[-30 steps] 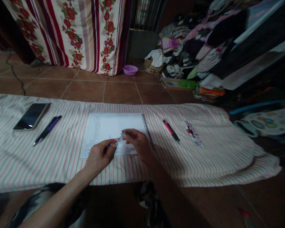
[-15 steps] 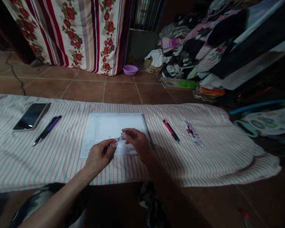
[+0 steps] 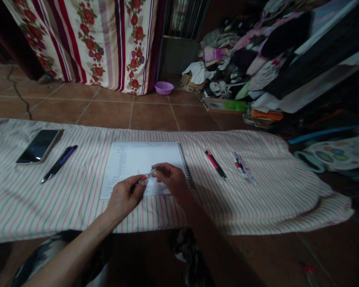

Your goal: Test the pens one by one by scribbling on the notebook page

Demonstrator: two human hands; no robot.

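Over the notebook, my left hand [image 3: 126, 195] is closed round a slim pen [image 3: 148, 175] with a dark barrel and a clear, partly pinkish section. Its far end points up and right. There the thumb and fingertips of my right hand [image 3: 171, 177] pinch the clear tip. Beneath both hands lies a spiral-bound notebook [image 3: 149, 153], open flat, with print down its left side and faint marks on the page. The pen's back end is hidden in my left palm.
A striped cloth [image 3: 86, 215] covers the low table. On the left lie a phone [image 3: 39, 146] and dark pens [image 3: 59, 164]. Red and black pens [image 3: 215, 164] and patterned pens [image 3: 243, 168] are on the right. A purple basin [image 3: 164, 88] and piled clothes [image 3: 227, 59] stand beyond.
My right hand has shifted slightly left and down along the pen's clear end. My left hand keeps its hold in nearly the same place.
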